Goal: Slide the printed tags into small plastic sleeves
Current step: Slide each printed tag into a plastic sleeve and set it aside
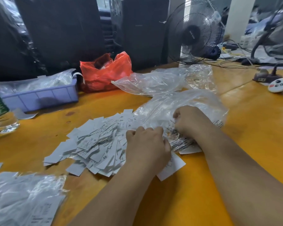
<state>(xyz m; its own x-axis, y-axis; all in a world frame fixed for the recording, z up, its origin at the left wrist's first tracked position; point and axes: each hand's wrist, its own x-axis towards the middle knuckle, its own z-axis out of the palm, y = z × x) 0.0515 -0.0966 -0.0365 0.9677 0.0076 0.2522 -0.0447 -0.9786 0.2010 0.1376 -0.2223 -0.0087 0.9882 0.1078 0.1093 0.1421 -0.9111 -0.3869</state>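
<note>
**Inspector:** State of the left hand (147, 144)?

**Assistant:** Fingers curled under, knuckles up. The grip bears on the edge of the tag heap (96, 144) and on one tag (173, 168) lying half beneath the palm. Whether it pinches that tag I cannot tell; the fingertips are hidden.

**Inspector:** Right hand (191, 121)?

**Assistant:** Also curled into a fist-like shape, its grip closed on the clear sleeves (178, 108), a crumpled bundle with printed tags showing through. The film bunches round the knuckles.

**Inspector:** How do the two grips stand to each other?

**Assistant:** Close together, the right just beyond and beside the left, with wrinkled film between them.

**Inspector:** Where are the tags?

**Assistant:** Loose in a spread heap directly left of the left grip, touching it, on the yellow worktop (235, 160). Size marks such as XS and XL are legible on some.

**Inspector:** Anything else noted?

**Assistant:** Beyond the right grip, more clear bags (153, 82). Farther beyond the left grip, a red bag (104, 74) and a lilac tray (39, 97). Near left of the left forearm, a pile of filled sleeves (23, 198). Far beyond the right grip, a fan (194, 31); well right of it, a white remote (279, 84).
</note>
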